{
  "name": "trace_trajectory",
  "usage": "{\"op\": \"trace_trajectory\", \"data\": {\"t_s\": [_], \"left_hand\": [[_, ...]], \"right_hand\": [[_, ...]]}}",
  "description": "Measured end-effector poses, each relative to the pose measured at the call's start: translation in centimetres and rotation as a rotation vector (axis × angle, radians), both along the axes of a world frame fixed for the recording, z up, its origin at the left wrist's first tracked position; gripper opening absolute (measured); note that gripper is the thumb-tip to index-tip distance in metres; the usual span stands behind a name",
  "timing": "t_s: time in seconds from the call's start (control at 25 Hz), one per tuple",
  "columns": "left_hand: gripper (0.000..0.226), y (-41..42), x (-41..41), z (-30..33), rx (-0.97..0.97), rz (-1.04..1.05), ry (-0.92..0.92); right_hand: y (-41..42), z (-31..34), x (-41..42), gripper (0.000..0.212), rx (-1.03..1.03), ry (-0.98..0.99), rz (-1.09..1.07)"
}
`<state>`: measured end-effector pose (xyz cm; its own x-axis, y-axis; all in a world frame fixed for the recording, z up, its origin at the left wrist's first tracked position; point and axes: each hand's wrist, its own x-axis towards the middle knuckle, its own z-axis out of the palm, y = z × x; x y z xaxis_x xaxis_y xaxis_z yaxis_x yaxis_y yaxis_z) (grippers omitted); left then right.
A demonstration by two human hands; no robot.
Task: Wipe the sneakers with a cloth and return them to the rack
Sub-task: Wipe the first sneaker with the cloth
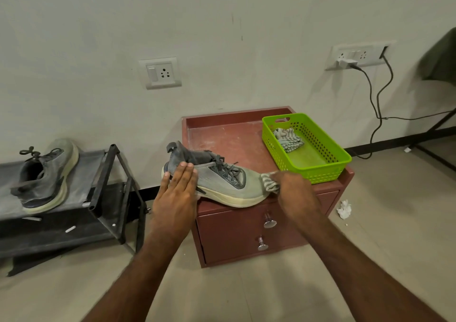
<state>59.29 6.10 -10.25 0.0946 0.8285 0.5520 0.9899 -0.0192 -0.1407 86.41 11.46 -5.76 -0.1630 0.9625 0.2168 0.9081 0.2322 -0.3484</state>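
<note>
The left hand lies over the heel side of the sneaker on the table, so that part of the shoe cannot be seen. At 3 o'clock from the shoe's toe, the right hand covers most of the striped cloth, and its fingers are hidden, so how they lie on the cloth cannot be told. The shoe rack at 9 o'clock runs off the left edge, the dark green thing at 2 o'clock is cut by the right edge, and both arms leave at the bottom.
</note>
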Motion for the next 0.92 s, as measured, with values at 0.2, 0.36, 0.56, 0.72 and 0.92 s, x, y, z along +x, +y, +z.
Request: {"op": "trace_trajectory", "data": {"t_s": [0.2, 0.36, 0.56, 0.72, 0.92], "left_hand": [[0.071, 0.1, 0.3, -0.1, 0.005, 0.005, -0.023], [0.070, 0.5, 0.4, -0.3, -0.002, 0.018, -0.016], [0.068, 0.3, 0.4, 0.1, -0.018, 0.011, -0.044], [0.068, 0.2, 0.5, -0.1, -0.021, 0.003, -0.045], [0.066, 0.3, 0.5, -0.2, -0.024, -0.006, -0.028]], "right_hand": [[0.4, -2.4, -1.4, 0.041, 0.082, 0.076, 0.128], [-2.1, -5.5, -3.3, 0.058, 0.210, 0.239, 0.365], [-1.5, -3.5, -2.1, 0.057, 0.100, 0.589, 0.198], [-1.5, -4.9, -2.4, 0.059, 0.104, 0.206, 0.191], [-2.9, -4.4, -5.4, 0.057, -0.056, 0.610, 0.407]]}}
